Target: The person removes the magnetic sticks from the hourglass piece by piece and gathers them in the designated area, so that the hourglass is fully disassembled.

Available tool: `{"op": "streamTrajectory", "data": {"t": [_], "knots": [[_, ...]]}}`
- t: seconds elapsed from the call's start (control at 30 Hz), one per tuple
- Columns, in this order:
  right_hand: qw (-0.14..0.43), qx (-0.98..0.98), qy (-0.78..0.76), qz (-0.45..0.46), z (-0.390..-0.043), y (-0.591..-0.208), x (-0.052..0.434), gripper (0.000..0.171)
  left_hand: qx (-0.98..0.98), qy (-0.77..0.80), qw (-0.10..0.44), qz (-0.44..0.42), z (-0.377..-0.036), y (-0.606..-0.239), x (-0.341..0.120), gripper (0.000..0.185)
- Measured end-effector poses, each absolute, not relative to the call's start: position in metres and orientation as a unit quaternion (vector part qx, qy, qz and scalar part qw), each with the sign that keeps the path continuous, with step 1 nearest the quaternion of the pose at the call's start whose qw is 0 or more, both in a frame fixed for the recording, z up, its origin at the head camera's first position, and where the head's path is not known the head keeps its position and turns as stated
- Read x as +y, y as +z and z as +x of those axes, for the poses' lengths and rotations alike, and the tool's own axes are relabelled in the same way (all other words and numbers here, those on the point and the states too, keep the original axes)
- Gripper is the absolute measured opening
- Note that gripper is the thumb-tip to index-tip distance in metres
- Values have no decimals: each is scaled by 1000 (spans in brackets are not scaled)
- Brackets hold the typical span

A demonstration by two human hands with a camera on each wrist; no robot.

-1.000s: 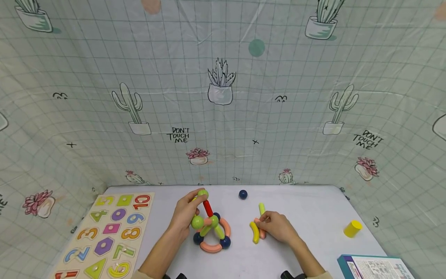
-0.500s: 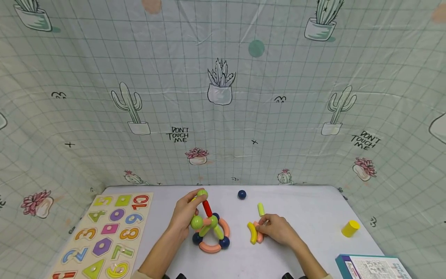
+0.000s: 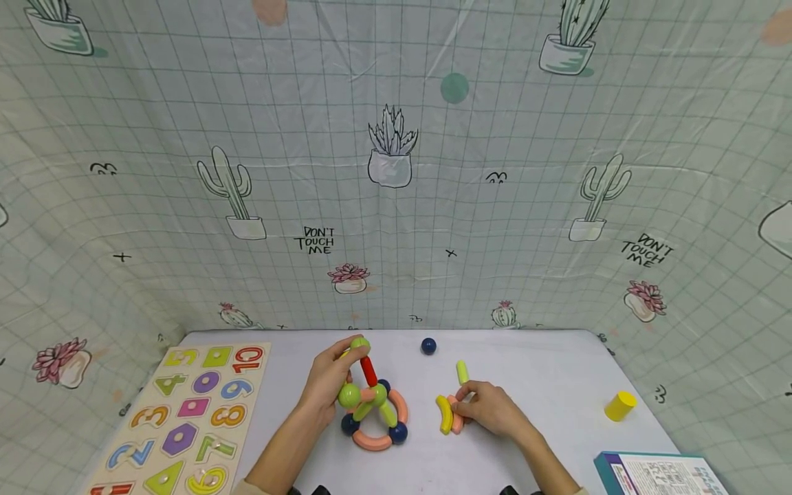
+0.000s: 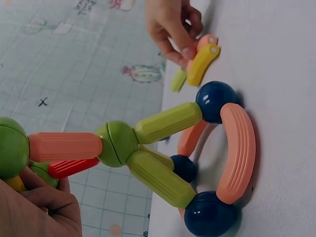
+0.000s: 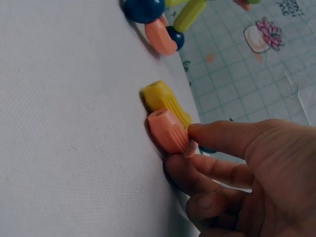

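Salmon curved stick [image 3: 456,421] lower centre of frame, pinched by right hand [image 3: 489,410], touching yellow stick [image 3: 444,414]. Left hand [image 3: 328,385] fingers curled around ball-and-stick frame [image 3: 373,405]. Risk: yellow stick may cling, drag along; loosened grip may topple frame.

right hand [image 3: 489,410] drawn slightly leftward, yellow curved rod [image 3: 444,414] and orange rod [image 3: 456,421] nudged left with it

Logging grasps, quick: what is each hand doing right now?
Left hand: holds the toy frame near its top ball.
Right hand: pinches the pink rod lying beside the yellow rod.
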State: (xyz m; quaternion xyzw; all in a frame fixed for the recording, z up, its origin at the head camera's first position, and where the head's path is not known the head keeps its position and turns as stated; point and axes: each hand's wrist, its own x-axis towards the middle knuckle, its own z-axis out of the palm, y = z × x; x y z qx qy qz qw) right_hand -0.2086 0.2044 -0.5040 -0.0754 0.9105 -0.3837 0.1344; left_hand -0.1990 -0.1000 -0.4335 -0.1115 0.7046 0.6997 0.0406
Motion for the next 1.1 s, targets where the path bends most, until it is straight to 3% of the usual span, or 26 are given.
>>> {"op": "streamTrajectory", "data": {"t": [0.3, 0.8, 0.97, 1.1], "knots": [[96, 927, -359, -46, -218, -494, 196, 19, 699, 703, 37, -127, -200, -430, -99, 58], [71, 885, -390, -245, -225, -452, 135, 32, 726, 679, 39, -102, -202, -421, -95, 51], [30, 864, -426, -266, -219, -441, 110, 47, 727, 681, 47, -73, -202, -417, -94, 47], [6, 857, -444, -263, -217, -438, 101, 49, 727, 681, 56, -61, -201, -417, -93, 43]]}}
